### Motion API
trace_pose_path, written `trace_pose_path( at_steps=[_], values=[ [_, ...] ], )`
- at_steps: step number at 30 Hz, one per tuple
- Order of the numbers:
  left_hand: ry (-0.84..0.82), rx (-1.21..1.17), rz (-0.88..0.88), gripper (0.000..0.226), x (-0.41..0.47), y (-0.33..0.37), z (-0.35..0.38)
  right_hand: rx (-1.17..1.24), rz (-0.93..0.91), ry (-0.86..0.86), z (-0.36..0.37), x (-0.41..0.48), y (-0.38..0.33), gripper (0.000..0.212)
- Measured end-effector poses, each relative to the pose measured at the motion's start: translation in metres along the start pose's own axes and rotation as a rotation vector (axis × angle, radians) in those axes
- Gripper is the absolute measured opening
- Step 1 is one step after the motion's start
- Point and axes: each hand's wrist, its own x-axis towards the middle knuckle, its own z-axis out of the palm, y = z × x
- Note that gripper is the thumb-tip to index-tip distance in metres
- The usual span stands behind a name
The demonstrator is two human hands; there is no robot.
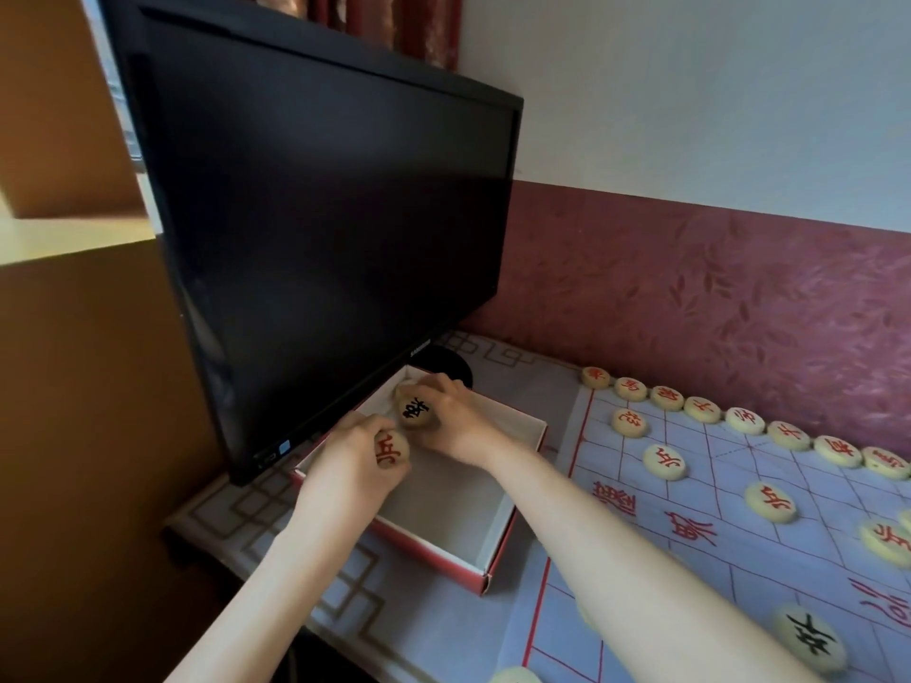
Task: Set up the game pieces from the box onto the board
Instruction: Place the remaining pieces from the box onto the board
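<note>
Gripping one disc apiece, a person's hands meet over an open box (pixel 498 552) of red card with a plain pale lining. The box is set on the surface (pixel 276 515) under the lower edge of a glossy black monitor (pixel 320 214). The left hand (pixel 352 463) curls around a round cream red-marked disc (pixel 393 450) stamped 兵. The right hand (pixel 456 423), just beside it and farther into the box, pinches a matching black-marked disc (pixel 415 411) whose character is not clearly legible. White brand lettering on the monitor's bottom bezel is too small to read with certainty. Right of the box lies the board (pixel 739 559), a thin pale-blue sheet ruled in red lines, with large red characters across its middle. A row of cream discs (pixel 744 420) with red characters lines its far edge, along a maroon leaf-patterned wall (pixel 715 298). Two more 兵 discs (pixel 664 461) stand in front of that row, and a black-lettered disc (pixel 808 639) sits beside the right forearm. The surface wears a pale cover printed with brown fret lines.
</note>
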Motion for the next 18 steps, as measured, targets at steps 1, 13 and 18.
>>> trace_pose_path(
  at_steps=[1, 13, 18],
  values=[
    [0.005, -0.005, 0.001, 0.050, 0.000, 0.001, -0.001, -0.017, 0.000, 0.023, 0.003, 0.001, 0.000, 0.056],
    [0.025, -0.124, 0.012, 0.040, 0.004, 0.002, 0.003, 0.374, 0.113, 0.218, -0.033, -0.035, 0.018, 0.056],
    [-0.017, -0.157, 0.053, 0.046, 0.008, 0.017, 0.013, 0.342, 0.118, 0.276, -0.055, -0.059, 0.031, 0.049]
  ],
)
